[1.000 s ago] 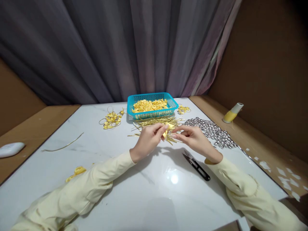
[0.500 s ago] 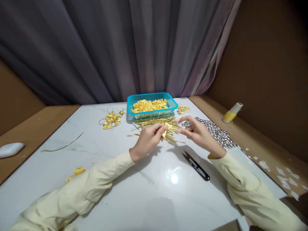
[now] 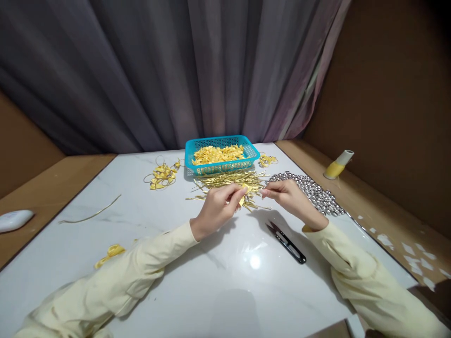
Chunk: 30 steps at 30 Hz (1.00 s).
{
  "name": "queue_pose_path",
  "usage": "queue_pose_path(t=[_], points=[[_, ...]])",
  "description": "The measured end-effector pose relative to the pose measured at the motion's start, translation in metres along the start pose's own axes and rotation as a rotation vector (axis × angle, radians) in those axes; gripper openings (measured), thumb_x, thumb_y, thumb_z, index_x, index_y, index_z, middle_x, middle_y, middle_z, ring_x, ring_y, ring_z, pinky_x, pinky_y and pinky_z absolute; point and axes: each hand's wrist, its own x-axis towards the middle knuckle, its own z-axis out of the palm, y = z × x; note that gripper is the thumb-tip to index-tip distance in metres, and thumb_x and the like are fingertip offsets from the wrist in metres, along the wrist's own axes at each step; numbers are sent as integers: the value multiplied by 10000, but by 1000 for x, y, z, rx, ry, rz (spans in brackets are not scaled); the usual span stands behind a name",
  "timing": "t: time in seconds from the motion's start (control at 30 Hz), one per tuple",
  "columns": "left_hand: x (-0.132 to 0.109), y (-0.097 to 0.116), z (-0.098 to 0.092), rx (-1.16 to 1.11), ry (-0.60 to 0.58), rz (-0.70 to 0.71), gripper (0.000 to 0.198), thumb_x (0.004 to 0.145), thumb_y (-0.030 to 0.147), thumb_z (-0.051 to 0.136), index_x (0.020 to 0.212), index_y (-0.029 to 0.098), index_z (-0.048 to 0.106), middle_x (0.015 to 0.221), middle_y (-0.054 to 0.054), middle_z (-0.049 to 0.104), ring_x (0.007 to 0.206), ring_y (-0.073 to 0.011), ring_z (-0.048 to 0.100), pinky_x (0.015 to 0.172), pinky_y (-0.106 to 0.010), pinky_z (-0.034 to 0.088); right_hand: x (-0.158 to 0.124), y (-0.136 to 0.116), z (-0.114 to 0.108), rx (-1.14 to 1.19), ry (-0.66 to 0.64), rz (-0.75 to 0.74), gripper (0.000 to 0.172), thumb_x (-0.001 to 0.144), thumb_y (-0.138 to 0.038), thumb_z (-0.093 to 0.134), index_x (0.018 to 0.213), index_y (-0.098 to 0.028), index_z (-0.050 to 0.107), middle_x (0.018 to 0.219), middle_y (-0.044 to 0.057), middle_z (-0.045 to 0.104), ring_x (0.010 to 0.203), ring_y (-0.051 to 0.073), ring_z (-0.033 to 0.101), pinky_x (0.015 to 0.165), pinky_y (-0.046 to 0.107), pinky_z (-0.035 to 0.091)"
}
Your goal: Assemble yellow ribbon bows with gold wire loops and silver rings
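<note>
My left hand point(image 3: 216, 209) pinches a small yellow ribbon piece point(image 3: 244, 194) between thumb and fingers, held just above the white table point(image 3: 225, 277). My right hand point(image 3: 287, 195) is closed in a pinch a short way to the right, over the edge of a pile of gold wire ties point(image 3: 232, 180). What its fingertips hold is too small to make out. Both sleeves are pale yellow.
A blue basket point(image 3: 221, 143) of yellow ribbon pieces stands behind the wires. Silver bells point(image 3: 313, 190) lie to the right, black thread snips point(image 3: 287, 241) near my right wrist. Finished ribbon bows point(image 3: 160, 176) and a loose ribbon point(image 3: 109, 253) lie left. A yellow thread spool point(image 3: 337, 165) stands on the wooden ledge.
My right hand drew away from the ribbon piece toward the bells, then lowered onto the wire pile. My left hand kept the ribbon and dipped slightly.
</note>
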Motion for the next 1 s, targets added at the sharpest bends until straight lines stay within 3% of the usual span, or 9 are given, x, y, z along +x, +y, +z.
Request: queue_pose_path(t=[0.37, 0.67, 0.83, 0.93, 1.0], points=[[-2, 1, 0, 26, 35, 47, 239, 856, 250, 480, 651, 155, 560, 466, 43, 497, 428, -66, 439, 449, -193, 366, -1, -3, 1, 112, 9, 48, 335, 779, -383, 551, 596, -114, 625, 381, -74, 286, 378, 61, 260, 394, 217, 202], [-8, 0, 2, 59, 166, 211, 151, 844, 203, 490, 735, 165, 587, 512, 19, 546, 469, -89, 489, 487, -218, 403, 0, -3, 0, 164, -109, 38, 338, 776, -390, 555, 614, -109, 652, 391, -62, 328, 387, 61, 285, 395, 216, 226], [-2, -1, -3, -10, 141, 81, 170, 851, 255, 482, 746, 167, 583, 495, 33, 518, 453, -79, 475, 468, -202, 398, -7, -13, 5, 188, -33, -29, 319, 757, -460, 570, 817, -151, 627, 432, -90, 288, 395, 57, 192, 386, 214, 141], [0, 0, -3, -68, 79, 0, 218, 856, 271, 472, 686, 163, 555, 482, 41, 486, 444, -72, 449, 446, -189, 380, -13, -23, 13, 143, -11, -97, 305, 721, -461, 618, 773, -173, 533, 409, -116, 232, 385, 56, 188, 389, 212, 138], [-1, 3, -2, -96, 44, -32, 239, 855, 273, 476, 654, 161, 539, 476, 45, 467, 443, -69, 435, 441, -185, 370, -16, -27, 19, 79, -11, -157, 279, 777, -447, 560, 734, -178, 500, 405, -112, 235, 376, 58, 196, 388, 217, 143]])
